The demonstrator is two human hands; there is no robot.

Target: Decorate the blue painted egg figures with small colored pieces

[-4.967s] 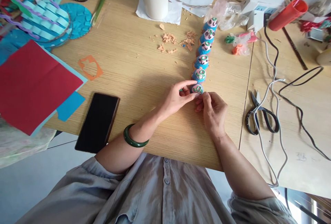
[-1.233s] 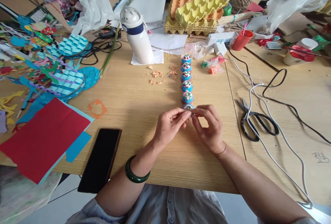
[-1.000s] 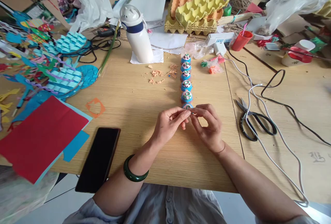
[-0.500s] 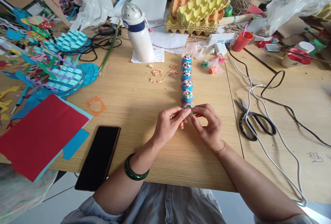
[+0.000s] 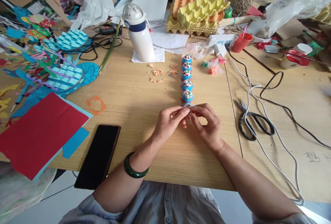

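My left hand (image 5: 172, 122) and my right hand (image 5: 207, 124) meet fingertip to fingertip over the near end of a row of egg-carton cups. Both are closed in a pinch on a small green bit of clay (image 5: 190, 112), mostly hidden by the fingers. The nearest egg-carton cup (image 5: 188, 104) shows only its top behind my fingers. Beyond it stretches a line of several blue-painted cups (image 5: 187, 85), whose white or pinkish tops carry dark dots and green curls. A dark green bangle (image 5: 136, 174) circles my left wrist.
Black-handled scissors (image 5: 254, 119) and a white cable (image 5: 280, 138) lie at right. A phone (image 5: 98, 156) and red paper (image 5: 43, 134) are at left. Behind stand a white bottle (image 5: 141, 41) and egg trays (image 5: 196, 13); orange scraps (image 5: 157, 71) lie left of the row.
My hands stay pinched together in nearly the same place, with slight finger movement. The green bit shows less between the fingertips now. The cups have not moved.
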